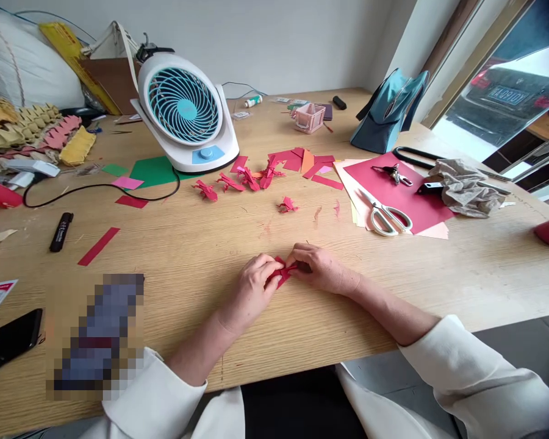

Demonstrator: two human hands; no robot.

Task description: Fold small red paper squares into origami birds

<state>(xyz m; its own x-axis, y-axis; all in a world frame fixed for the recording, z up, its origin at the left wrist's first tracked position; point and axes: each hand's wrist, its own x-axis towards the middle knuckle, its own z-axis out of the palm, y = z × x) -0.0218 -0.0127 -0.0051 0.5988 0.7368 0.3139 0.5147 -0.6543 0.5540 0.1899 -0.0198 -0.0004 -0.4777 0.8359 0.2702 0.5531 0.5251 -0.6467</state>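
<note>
Near the front of the wooden table, a small piece of folded red paper [281, 272] is pinched between both my hands. My left hand [255, 281] grips its left side, with thumb and fingers closed on it. From the right, my right hand [318, 267] holds the other side between thumb and fingertips. Much of the paper is hidden by my fingers. Farther back, several folded red paper figures [249, 178] stand in a row, and one more red figure [287, 204] sits apart, closer to my hands.
A white fan [185, 110] stands behind the figures, its cord [100, 188] running left. White-handled scissors [387, 216] and keys [396, 174] lie on red sheets [370, 174] at right. A black marker [61, 231], a red strip [99, 246] and a phone [11, 341] are at left.
</note>
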